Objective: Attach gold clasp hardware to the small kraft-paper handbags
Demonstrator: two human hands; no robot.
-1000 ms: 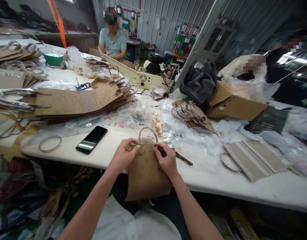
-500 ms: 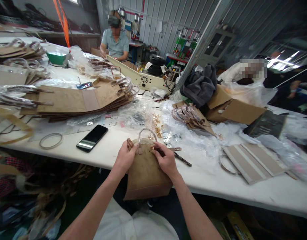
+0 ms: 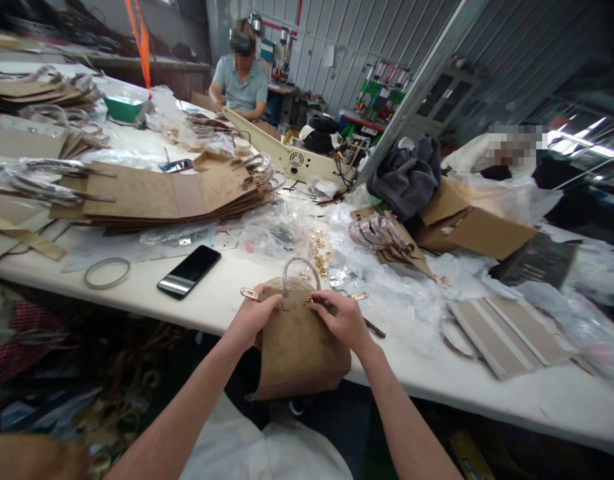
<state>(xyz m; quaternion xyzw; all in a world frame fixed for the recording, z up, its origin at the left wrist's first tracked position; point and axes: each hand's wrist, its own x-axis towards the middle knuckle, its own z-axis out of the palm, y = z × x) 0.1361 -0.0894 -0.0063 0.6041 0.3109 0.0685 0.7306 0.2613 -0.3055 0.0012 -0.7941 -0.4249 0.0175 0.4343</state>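
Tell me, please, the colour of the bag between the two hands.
The bag is brown, best seen in the head view.

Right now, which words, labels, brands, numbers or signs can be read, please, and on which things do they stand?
No text is readable.
Flat black package: faint marks, too blurred to read.
White paper sheet on grey ribbed wall: any writing too small to read.
Brown handled bag: no lettering visible.
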